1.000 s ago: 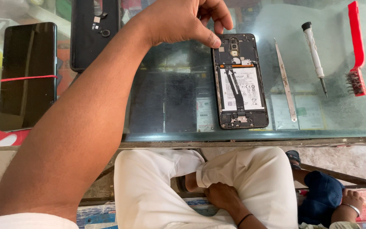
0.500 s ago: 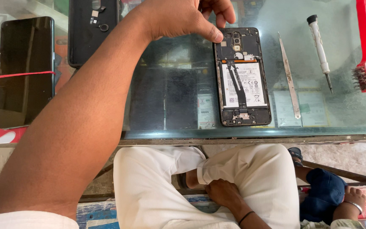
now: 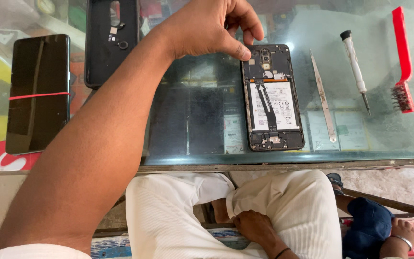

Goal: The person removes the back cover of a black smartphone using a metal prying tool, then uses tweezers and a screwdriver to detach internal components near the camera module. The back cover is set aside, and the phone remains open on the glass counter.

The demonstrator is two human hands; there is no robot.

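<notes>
An opened phone [image 3: 273, 98] lies back-side up on the glass counter [image 3: 192, 120], with its white battery, a black flex strip and its camera module exposed. My left hand [image 3: 207, 29] reaches across from the lower left. Its thumb tip touches the phone's top left corner, and its fingers are curled above the top edge with nothing visible in them. My right hand [image 3: 255, 228] rests loosely between my thighs below the counter, holding nothing.
Metal tweezers [image 3: 323, 96], a small white-handled screwdriver [image 3: 355, 69] and a red brush [image 3: 401, 57] lie right of the phone. A black back cover [image 3: 106, 43] and a dark phone with a red band [image 3: 38, 93] lie at the left. Someone's foot with an anklet [image 3: 398, 235] is at the lower right.
My left hand has stayed at the top of the opened phone, shifting slightly toward its left corner. The view has drifted a little.
</notes>
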